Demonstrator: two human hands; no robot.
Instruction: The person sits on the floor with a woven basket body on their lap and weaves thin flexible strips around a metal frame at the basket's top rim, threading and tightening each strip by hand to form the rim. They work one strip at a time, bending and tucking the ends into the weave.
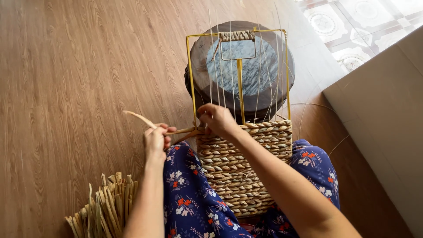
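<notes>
A half-woven straw basket panel (246, 163) lies on my lap, built on a yellow wire frame (191, 79) with thin upright wires. The frame's top has a wrapped handle (237, 35). My left hand (155, 140) grips a tan straw strand (140, 118) that runs toward the panel's left edge. My right hand (217, 119) pinches the same strand at the top left corner of the weave, next to the left frame wire.
A round dark wooden stool with a marble top (251, 70) stands behind the frame. A bundle of cut straw (105, 209) lies on the wooden floor at lower left. A pale wall or board (383, 114) rises at right; patterned tiles (352, 22) show at top right.
</notes>
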